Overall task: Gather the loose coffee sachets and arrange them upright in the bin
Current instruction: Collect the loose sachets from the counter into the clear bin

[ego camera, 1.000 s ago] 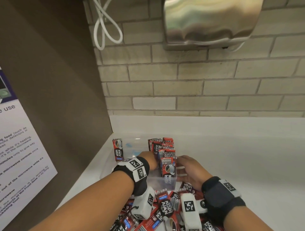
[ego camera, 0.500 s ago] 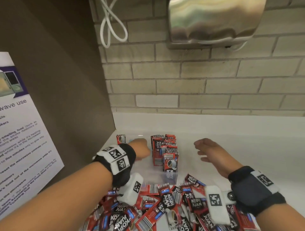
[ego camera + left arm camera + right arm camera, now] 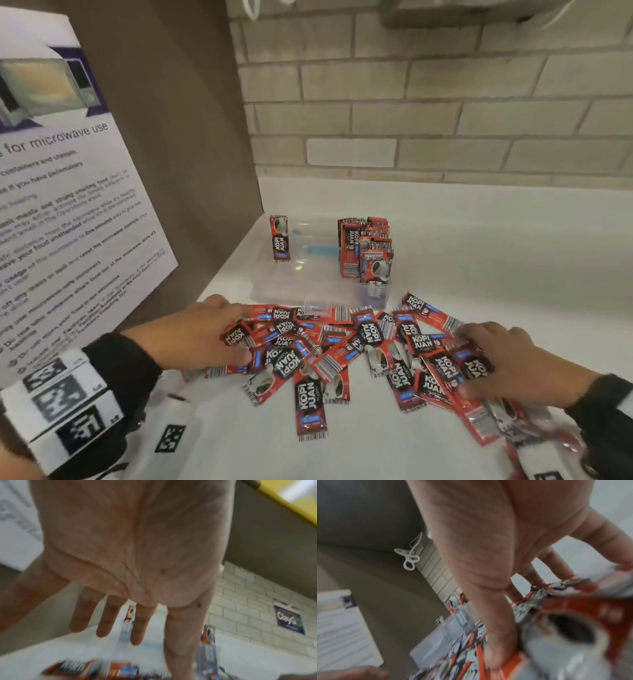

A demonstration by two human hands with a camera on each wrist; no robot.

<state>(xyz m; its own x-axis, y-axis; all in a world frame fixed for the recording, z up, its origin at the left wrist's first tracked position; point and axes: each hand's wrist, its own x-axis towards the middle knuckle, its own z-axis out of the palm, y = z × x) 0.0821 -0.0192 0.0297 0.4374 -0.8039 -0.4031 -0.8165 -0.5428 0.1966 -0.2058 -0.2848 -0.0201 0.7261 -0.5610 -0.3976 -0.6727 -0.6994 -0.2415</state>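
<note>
White counter under a brick wall, both hands' fingers spread flat on loose sachets.

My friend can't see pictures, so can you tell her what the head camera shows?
Two hands, the left hand and the right hand, rest on either side of a pile of red coffee sachets on a white counter. Behind sits a clear bin with some sachets standing upright, against a brick wall.

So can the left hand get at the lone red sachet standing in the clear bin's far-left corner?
Probably yes: the left hand rests open on the loose pile, and nothing stands between it and that lone red sachet in the clear bin.
</note>
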